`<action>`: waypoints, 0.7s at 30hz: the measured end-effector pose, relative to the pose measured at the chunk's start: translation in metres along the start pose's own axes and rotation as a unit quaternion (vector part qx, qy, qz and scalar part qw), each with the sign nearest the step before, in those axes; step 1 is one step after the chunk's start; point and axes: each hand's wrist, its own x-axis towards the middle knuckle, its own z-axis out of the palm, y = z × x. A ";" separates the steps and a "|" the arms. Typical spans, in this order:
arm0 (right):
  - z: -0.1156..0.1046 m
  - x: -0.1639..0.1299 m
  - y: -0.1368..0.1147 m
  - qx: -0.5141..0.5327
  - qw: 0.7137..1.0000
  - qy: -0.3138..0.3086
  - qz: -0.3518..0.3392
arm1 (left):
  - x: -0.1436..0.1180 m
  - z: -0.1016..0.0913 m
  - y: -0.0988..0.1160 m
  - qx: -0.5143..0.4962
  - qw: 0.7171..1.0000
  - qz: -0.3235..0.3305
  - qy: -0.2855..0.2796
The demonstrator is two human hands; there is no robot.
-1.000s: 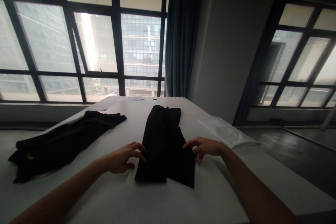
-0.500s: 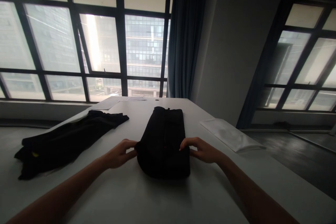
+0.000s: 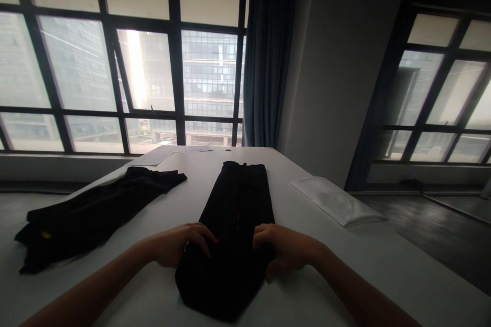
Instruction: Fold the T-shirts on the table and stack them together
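A black folded garment [image 3: 230, 260] lies lengthwise on the white table in the middle of the head view, its near end bent into a blunt point. At its left edge, my left hand [image 3: 180, 241] has its fingers over the cloth, with the thumb hidden. Across from it, my right hand [image 3: 286, 246] grips the right edge, fingers curled on top and thumb low at the side. What kind of garment it is, I cannot make out in the dark cloth.
Another black garment [image 3: 95, 217] with a small yellow mark lies to the left on the table [image 3: 318, 291]. A flat white packet [image 3: 337, 202] sits at the right edge. Paper sheets [image 3: 151, 157] lie at the far end, before windows and a blue curtain [image 3: 263, 71].
Both hands have come nearer to me and further over the cloth. The garment's near end now reaches closer and has changed from rounded to pointed.
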 end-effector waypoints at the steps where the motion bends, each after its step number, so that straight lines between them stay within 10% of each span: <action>1: 0.000 0.001 0.001 0.036 0.999 -0.014 -0.016 | 0.001 -0.001 0.002 -0.007 1.000 0.008 -0.002; 14: -0.037 -0.035 0.024 0.352 0.914 -0.198 -0.029 | 0.011 0.003 0.057 -0.177 0.982 -0.007 -0.066; 18: -0.042 -0.027 0.045 0.398 0.914 0.044 -0.061 | 0.029 -0.003 0.028 -0.239 0.951 -0.116 0.156; 21: -0.038 -0.009 0.069 0.363 0.885 0.283 0.064 | 0.049 -0.010 -0.005 -0.335 0.879 -0.198 0.275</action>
